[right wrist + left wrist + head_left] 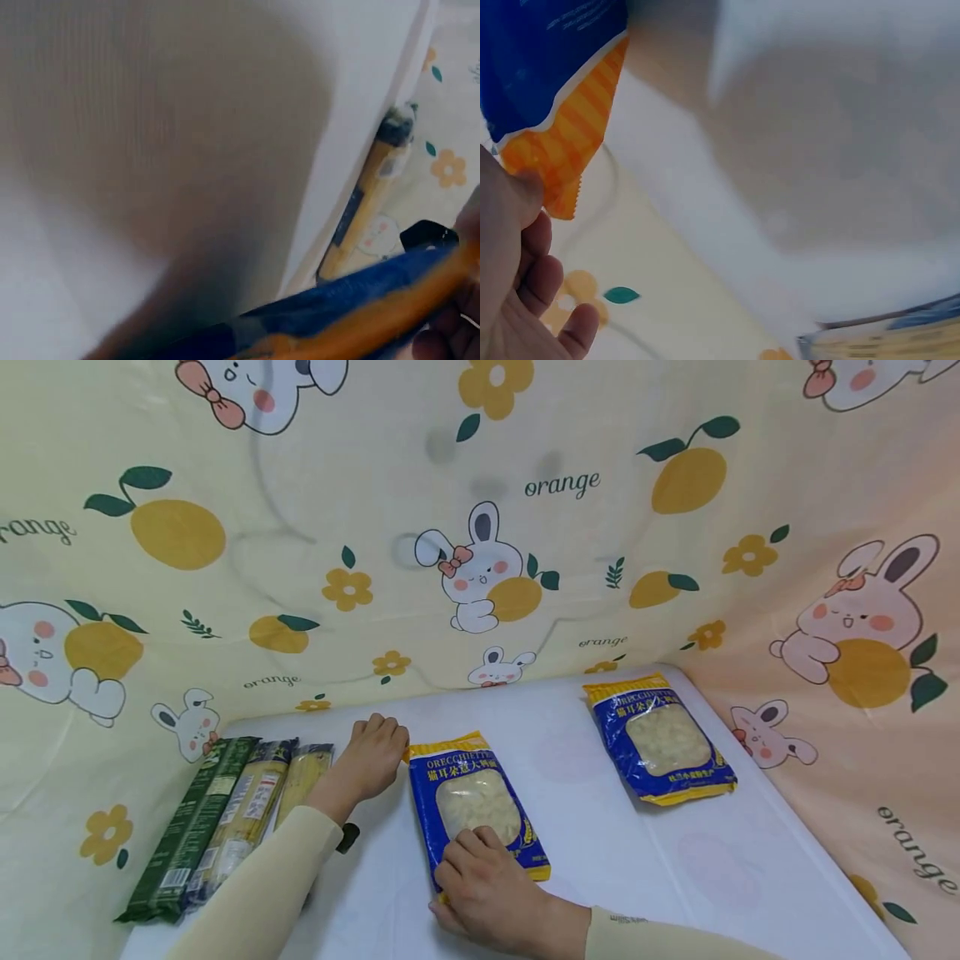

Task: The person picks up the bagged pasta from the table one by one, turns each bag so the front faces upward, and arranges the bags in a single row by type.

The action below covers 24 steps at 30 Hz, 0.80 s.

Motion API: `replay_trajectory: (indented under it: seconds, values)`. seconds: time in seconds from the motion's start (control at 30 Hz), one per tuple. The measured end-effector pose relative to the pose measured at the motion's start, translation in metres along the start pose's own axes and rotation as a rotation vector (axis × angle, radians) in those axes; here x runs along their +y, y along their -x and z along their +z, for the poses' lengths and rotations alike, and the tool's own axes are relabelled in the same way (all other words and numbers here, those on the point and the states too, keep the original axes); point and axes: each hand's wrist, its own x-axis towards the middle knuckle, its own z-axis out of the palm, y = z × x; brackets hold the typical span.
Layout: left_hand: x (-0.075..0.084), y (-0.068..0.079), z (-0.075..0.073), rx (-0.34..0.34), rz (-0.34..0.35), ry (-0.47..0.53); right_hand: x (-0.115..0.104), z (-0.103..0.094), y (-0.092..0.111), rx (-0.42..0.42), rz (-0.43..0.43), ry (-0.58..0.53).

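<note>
At the middle of the white counter [600,877], a blue-and-yellow orecchiette packet [476,806] was held by two hands: its far left corner was pinched by the fingers of the left hand [372,758], its near left end gripped by those of the right hand [491,887]. Adjusting or lifting was judged to be in hand; which one could not be told. Next, an even, level hold seemed called for.

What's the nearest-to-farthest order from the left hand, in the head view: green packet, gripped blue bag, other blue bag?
From the left hand:
1. The gripped blue bag: touching, its top corner pinched.
2. The green packet: to the left, outermost in its row.
3. The other blue bag: far right, past the gripped one.
</note>
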Motion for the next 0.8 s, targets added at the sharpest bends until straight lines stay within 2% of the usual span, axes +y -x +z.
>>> replay_trajectory:
  seconds: [0.13,0.27,0.37,0.5,0.63,0.8]
  values:
    - [-0.005,0.003,0.008,-0.077,-0.008,-0.022,0.012,-0.001,0.014,-0.014,0.073,-0.070]
    - [-0.008,0.005,0.012,-0.195,-0.018,-0.066,0.034,0.000,0.033,-0.009,0.171,0.015]
    - [-0.008,0.003,0.011,-0.269,-0.054,-0.048,0.051,0.001,0.047,-0.053,0.258,0.088]
    - [0.000,0.000,-0.002,-0.283,-0.138,0.048,0.067,0.002,0.060,-0.136,0.362,0.128]
    - [0.013,-0.005,-0.014,-0.270,-0.187,0.120,0.071,0.006,0.063,-0.172,0.397,0.095]
    - [0.022,-0.009,-0.004,-0.244,-0.175,0.106,0.074,0.012,0.056,-0.180,0.361,0.080]
